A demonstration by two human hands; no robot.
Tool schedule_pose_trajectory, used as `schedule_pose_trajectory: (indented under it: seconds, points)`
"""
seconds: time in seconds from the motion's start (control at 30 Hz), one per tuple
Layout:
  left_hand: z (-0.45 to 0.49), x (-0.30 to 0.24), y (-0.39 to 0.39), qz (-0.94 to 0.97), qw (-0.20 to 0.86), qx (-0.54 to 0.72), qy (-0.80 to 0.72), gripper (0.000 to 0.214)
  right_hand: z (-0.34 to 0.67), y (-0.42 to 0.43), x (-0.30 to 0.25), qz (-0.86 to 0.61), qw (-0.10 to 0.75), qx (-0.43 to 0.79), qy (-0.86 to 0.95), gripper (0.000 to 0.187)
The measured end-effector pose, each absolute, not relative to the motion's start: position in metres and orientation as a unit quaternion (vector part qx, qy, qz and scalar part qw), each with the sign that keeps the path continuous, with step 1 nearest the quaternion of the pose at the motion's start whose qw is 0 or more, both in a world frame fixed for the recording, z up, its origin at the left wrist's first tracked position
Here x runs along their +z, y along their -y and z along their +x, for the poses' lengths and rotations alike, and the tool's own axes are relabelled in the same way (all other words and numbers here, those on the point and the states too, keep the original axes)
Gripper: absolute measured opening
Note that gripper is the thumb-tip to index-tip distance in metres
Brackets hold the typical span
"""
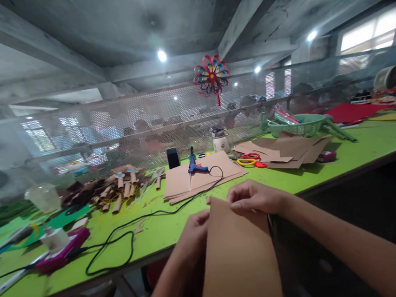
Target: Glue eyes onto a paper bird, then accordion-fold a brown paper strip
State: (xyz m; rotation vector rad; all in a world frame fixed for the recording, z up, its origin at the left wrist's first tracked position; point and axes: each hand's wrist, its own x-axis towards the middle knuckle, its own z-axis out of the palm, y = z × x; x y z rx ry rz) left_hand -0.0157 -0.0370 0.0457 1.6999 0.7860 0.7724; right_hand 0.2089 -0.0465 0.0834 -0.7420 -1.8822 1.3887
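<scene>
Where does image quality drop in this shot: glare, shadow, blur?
Head view: glare around the ceiling light, window at upper right washed out; head view: far left looks soft and stretched, including the clear cup; head view: deep shadow under the green table; head view: right hand and brown sheet read more clearly.

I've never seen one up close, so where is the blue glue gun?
In the head view, the blue glue gun is near the middle, on the stack of brown sheets, left of the yellow-handled scissors.
</scene>
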Motion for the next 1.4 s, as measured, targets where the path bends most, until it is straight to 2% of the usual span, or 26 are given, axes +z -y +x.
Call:
schedule_pose_trajectory:
  seconds: [0.13,0.27,0.33,0.47,0.67,0.97,1.27,1.4]
  points:
    - [-0.029,0.074,0.008,0.749,0.424,0.354,-0.365,0.038,0.209,0.003,0.077,-0.292,0.189,0.426,0.835,0.025]
    - [-0.024,0.076,-0.022,0.859,0.296,0.182,-0.376,0.043,0.192,-0.037,0.072,-0.287,0.11,0.32,0.896,0.019]
    - [-0.02,0.07,-0.034,0.881,0.247,0.133,-0.382,0.043,0.185,-0.05,0.07,-0.293,0.092,0.294,0.905,0.019]
    - [-0.02,0.059,-0.048,0.9,0.204,0.135,-0.361,0.033,0.182,-0.061,0.059,-0.321,0.106,0.277,0.899,0.02]
    - [-0.022,0.051,-0.049,0.919,0.145,0.163,-0.329,0.027,0.182,-0.055,0.038,-0.33,0.214,0.245,0.886,0.018]
    - [-0.029,0.046,-0.046,0.913,0.117,0.188,-0.342,0.021,0.192,-0.05,0.04,-0.365,0.218,0.252,0.869,0.016]
    - [-0.02,0.04,-0.044,0.921,0.079,0.197,-0.328,0.023,0.177,-0.047,0.045,-0.375,0.178,0.175,0.893,0.011]
    - [-0.019,0.043,-0.044,0.923,0.085,0.186,-0.326,0.016,0.175,-0.046,0.044,-0.367,0.172,0.16,0.9,0.01]
